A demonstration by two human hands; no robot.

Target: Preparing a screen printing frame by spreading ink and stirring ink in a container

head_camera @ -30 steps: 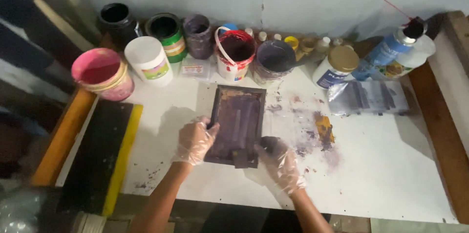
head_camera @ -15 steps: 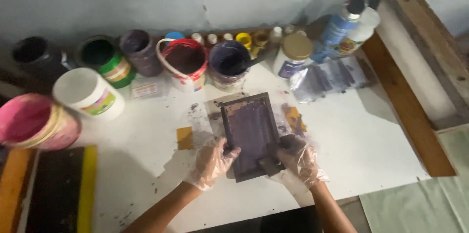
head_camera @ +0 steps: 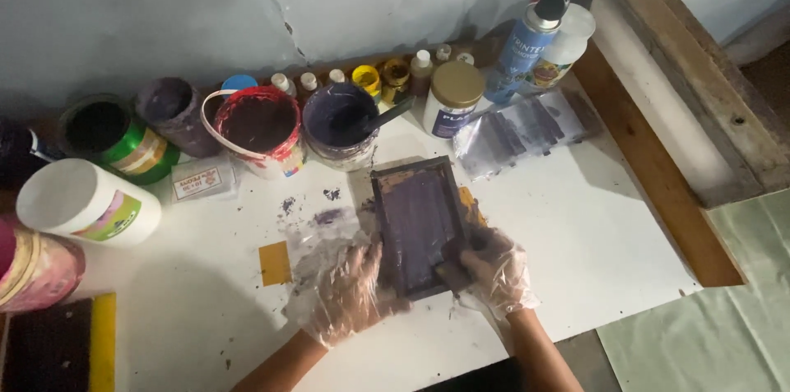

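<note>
Between gloved hands, frame lengthwise toward wall.

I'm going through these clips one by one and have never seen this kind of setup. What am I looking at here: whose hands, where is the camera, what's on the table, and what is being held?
There is no machine here. A person wears a camera on the head, so the single view looks down on their own two hands, both in thin clear plastic gloves. The left hand and the right hand grip the near end of a small dark rectangular frame smeared with purple, lying on the white table. Along the wall behind it stand open paint pots: a red-rimmed bucket, a purple tub with a stick in it, and a green can, and a white jar lies nearer the left edge. A blue spray can stands to the right, beside a crumpled clear plastic sheet. Purple smudges mark the table.
</note>
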